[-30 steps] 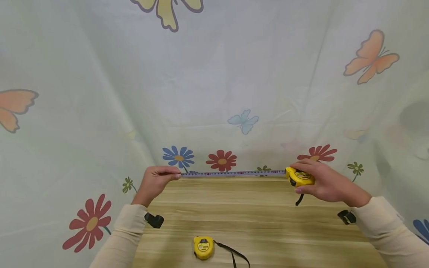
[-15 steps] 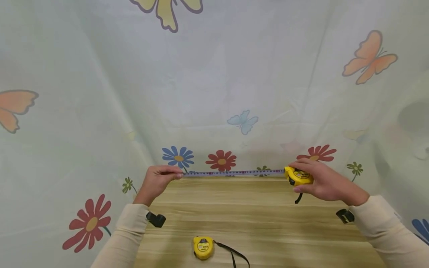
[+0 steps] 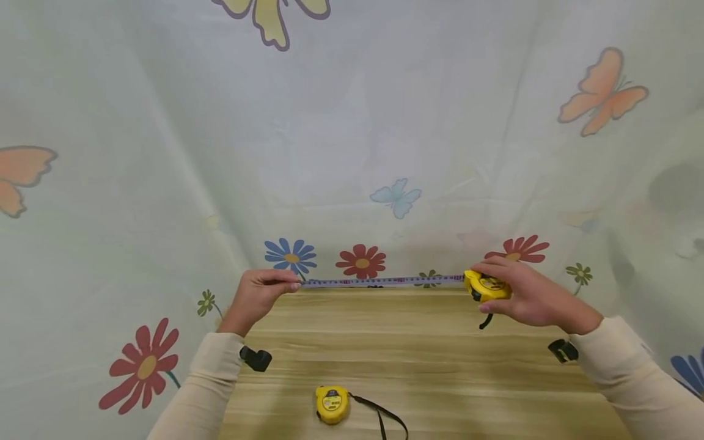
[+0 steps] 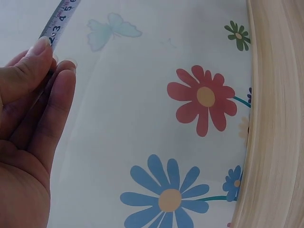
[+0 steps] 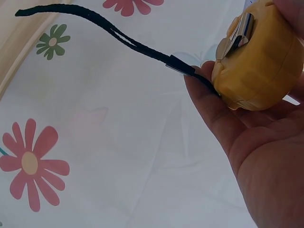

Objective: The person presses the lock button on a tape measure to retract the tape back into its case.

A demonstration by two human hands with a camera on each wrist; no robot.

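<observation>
Between the two hands a tape measure's blade (image 3: pixel 379 282) is stretched nearly level in the head view. My left hand (image 3: pixel 264 296) pinches the blade's free end between thumb and fingers; the left wrist view shows the printed blade (image 4: pixel 59 21) leaving the fingertips. The yellow tape measure case (image 3: pixel 484 286) is gripped by my right hand (image 3: pixel 530 293), thumb below and fingers over the top. From the case (image 5: pixel 261 57) in the right wrist view hangs a black wrist strap (image 5: pixel 137 45). A second yellow tape measure (image 3: pixel 332 404) lies on the wooden table near the front.
The second tape's black strap (image 3: pixel 385 410) trails to its right on the wood-grain table (image 3: pixel 418 354). Behind the table and along both sides stands a pale sheet (image 3: pixel 341 134) printed with flowers and butterflies. Black wrist mounts (image 3: pixel 256 359) sit at both sleeves.
My right hand has come slightly left with the case, so the stretched blade is a little shorter. The left hand's pinch is nearly still. The second tape measure stays put.
</observation>
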